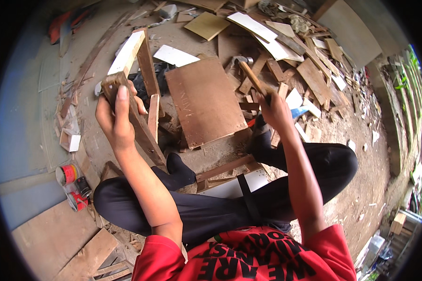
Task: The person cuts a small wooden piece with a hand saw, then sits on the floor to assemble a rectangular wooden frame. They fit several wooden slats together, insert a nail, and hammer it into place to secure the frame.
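Observation:
Raised on the left, my left hand (118,119) is closed around the brown wooden bar of a wooden frame (143,133), its thumb lying along the bar. A white-faced strip (126,54) joins the far end of this frame. My right hand (275,111) grips a hammer (252,77) by its wooden handle, with the head pointing away from me and partly blurred into the clutter behind. Between the two hands a square brown board (205,103) rests on a low support near my feet. The hammer is apart from the frame.
Wood offcuts (316,79) lie heaped at the far right. A white-sided wooden frame (237,182) sits between my legs. Clear containers with red parts (72,185) stand left of my knee, near plywood sheets (56,234). A concrete ledge (389,112) runs along the right.

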`<state>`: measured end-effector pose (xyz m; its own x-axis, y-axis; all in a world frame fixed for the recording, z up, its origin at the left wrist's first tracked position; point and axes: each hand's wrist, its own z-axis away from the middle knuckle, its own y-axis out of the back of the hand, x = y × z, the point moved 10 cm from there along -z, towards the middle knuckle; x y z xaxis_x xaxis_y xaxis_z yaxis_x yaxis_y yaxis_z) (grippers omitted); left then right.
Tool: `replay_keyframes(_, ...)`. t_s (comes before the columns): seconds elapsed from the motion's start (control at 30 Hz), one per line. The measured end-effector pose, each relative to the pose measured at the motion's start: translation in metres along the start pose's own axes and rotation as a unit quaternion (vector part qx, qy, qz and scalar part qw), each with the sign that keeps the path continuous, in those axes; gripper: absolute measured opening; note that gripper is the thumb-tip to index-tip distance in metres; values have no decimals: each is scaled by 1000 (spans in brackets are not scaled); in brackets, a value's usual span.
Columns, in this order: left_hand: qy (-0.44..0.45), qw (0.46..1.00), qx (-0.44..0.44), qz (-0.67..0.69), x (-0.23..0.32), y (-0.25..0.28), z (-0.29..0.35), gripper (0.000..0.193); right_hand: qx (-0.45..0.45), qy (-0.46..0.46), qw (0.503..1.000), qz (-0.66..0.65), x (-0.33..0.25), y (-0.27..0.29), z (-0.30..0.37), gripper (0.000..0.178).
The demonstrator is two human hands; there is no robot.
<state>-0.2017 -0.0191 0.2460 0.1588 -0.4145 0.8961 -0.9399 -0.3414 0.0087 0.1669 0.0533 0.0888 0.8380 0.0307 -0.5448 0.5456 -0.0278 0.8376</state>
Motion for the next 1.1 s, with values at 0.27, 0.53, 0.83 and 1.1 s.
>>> replay_keyframes(0.27, 108, 993, -46, -18, -38, -25, -3, 33, -123, 17, 968, 220, 156, -94, -78, 41)
replay_keyframes(0.53, 142, 990, -19, -13, -55, -6, 10, 33, -71, 118, 969, 206, 107, -128, -82, 38)
replay_keyframes(0.83, 115, 993, -10, -32, -45, -2, 5, 34, -234, 133, 939, 216, 113, -189, -52, 39)
replay_keyframes(1.1, 101, 995, -4, 13, -30, 1, -2, 38, 114, 197, 952, -204, -14, 15, -85, 61)
